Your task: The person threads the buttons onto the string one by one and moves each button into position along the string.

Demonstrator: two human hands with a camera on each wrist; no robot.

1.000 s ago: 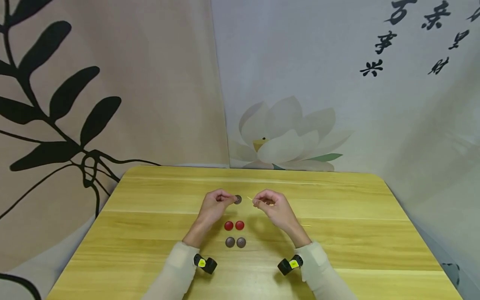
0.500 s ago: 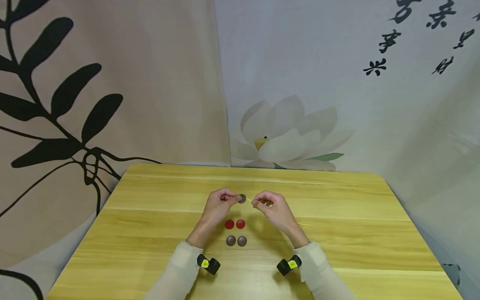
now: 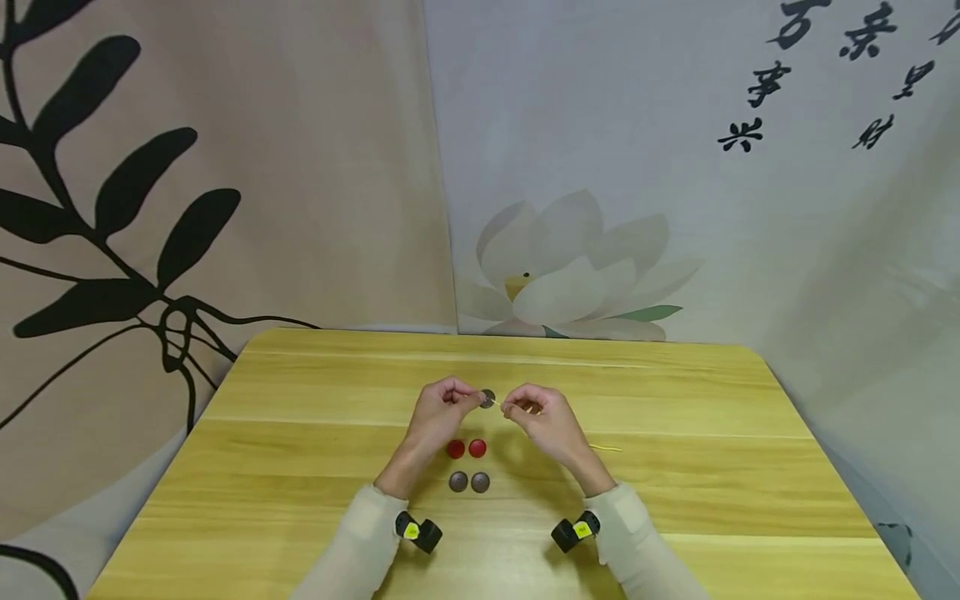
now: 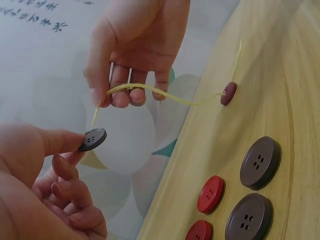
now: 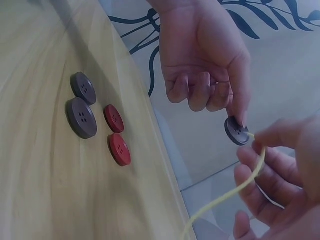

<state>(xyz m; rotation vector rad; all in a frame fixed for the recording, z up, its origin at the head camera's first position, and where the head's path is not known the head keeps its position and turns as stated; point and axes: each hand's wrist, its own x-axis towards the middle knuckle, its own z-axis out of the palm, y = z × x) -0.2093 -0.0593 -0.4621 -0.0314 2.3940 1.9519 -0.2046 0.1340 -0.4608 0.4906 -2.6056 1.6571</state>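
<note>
My left hand [image 3: 441, 417] pinches a dark grey-brown four-hole button [image 4: 96, 139] by its edge, raised above the table. Opposite it, my right hand [image 3: 547, 423] pinches a yellow string [image 4: 172, 97] near one end. That end meets the button's face at the holes in both wrist views; whether it passes through cannot be told. Further along, the string runs through a dark red button [image 4: 229, 93] by the table. Two red buttons [image 3: 477, 448] lie side by side between my forearms, with two larger brown buttons [image 3: 480, 482] nearer me.
The wooden table [image 3: 697, 492] spreads out on both sides of my arms. The string's tail [image 3: 606, 448] lies on it beyond my right wrist. A printed curtain [image 3: 337, 167] hangs behind the far edge.
My left hand has moved a little to the right with the grey-brown button, closing the gap to the string's end. My right hand has barely moved. The loose buttons stay put.
</note>
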